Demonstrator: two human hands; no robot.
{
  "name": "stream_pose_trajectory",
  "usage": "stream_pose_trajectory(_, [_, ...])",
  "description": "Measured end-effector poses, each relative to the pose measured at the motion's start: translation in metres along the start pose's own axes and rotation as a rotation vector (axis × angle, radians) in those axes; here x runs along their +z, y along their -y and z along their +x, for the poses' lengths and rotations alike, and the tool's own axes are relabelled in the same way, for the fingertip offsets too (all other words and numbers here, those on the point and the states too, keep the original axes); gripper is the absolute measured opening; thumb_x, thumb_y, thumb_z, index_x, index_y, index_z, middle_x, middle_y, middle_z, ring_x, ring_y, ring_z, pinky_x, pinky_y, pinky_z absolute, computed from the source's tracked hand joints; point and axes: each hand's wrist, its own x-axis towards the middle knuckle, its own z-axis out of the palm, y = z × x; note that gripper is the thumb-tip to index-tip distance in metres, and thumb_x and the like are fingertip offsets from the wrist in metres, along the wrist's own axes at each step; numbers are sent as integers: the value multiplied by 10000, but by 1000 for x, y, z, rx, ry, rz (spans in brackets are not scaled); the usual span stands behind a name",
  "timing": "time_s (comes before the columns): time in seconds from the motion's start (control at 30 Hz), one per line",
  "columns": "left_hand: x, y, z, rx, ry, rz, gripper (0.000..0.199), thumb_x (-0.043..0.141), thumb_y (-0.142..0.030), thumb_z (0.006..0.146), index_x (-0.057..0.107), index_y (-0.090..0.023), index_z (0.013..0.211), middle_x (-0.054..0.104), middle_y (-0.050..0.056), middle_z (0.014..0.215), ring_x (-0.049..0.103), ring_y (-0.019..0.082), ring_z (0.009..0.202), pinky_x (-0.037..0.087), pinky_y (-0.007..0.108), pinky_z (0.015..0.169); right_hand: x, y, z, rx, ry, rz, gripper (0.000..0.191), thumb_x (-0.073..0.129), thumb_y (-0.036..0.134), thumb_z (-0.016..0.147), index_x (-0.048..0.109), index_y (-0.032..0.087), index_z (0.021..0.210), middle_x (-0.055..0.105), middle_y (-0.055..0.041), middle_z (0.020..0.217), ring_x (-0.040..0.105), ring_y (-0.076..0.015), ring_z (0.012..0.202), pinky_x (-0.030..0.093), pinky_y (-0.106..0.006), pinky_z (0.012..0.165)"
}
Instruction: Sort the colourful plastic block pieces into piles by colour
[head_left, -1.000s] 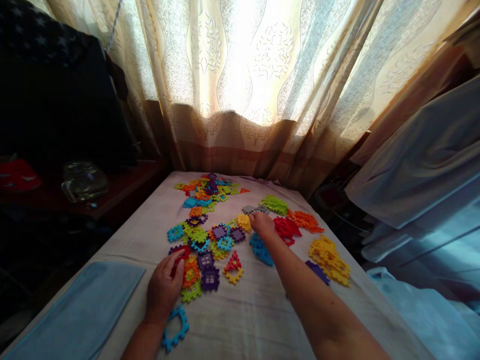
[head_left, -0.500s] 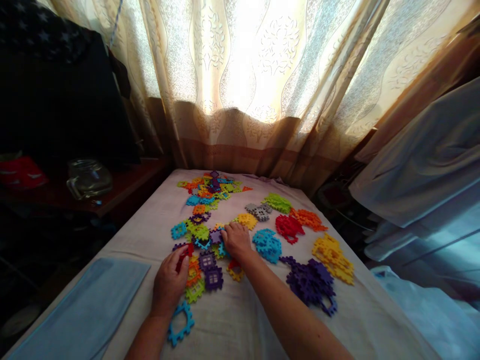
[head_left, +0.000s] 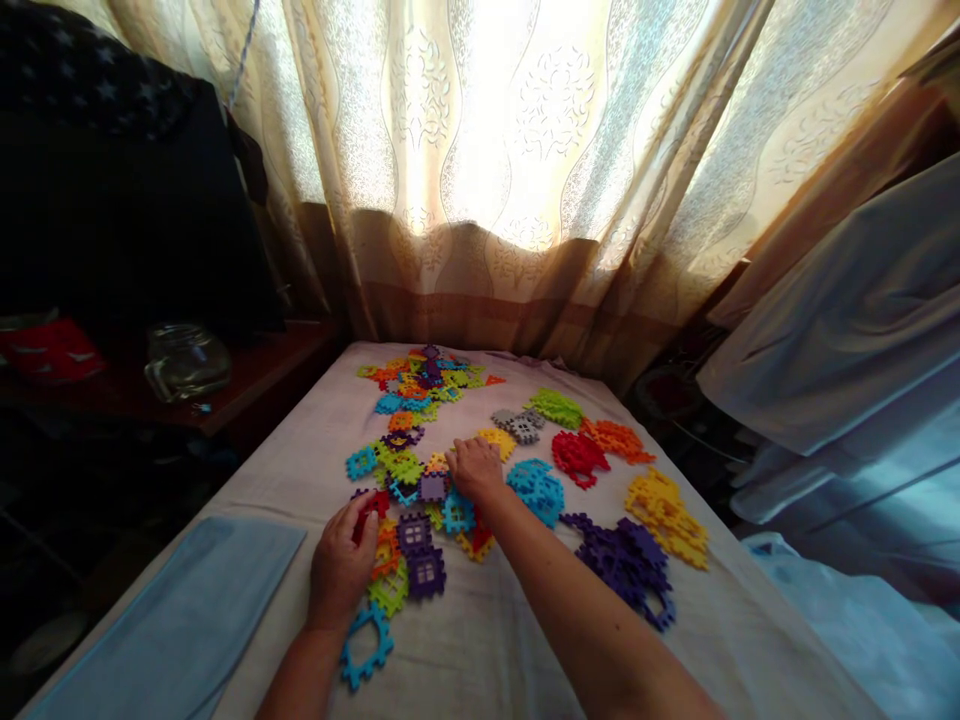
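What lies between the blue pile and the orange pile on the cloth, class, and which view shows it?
The red pile lies between the blue pile and the orange pile; the head view shows this.

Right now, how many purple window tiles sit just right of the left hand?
2: the farther tile and the nearer tile, one in front of the other. More may be hidden under the left hand.

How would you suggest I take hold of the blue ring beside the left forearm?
The blue ring is probably best pinched at its right rim, from the right: it lies flat around a wide hole, and the left forearm flanks its left.
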Motion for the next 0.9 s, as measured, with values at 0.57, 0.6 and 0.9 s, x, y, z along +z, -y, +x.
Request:
stream_pose_trajectory(0.57, [-1,1,0,-46,-19,-34,360,446,-407,870,676,-218,1073,730,60,1057,679,217,960,534,344,886,0,1,-51,18,-54,208,382,397,270,955,602,161,1259,618,-127,1275,534,-243,1188,377,-361,989])
stream_pose_trajectory(0.6, [-1,1,0,-44,-22,-35,360,447,-406,870,675,-216,1073,729,61,1057,678,217,962,533,345,889,2,-3,-52,33,-47,216,380,401,256,949,616,148,1244,624,-133,1266,540,-247,1183,383,-362,995])
stream_pose_trajectory(0.9, [6,-5,7,-19,-43,-48,340,439,-374,863,670,-205,1048,714,83,1092,653,226,1033,501,369,951,13,-36,-95,48,-326,593,377,373,195,896,677,186,1119,700,-85,1126,619,-197,1057,463,-350,959])
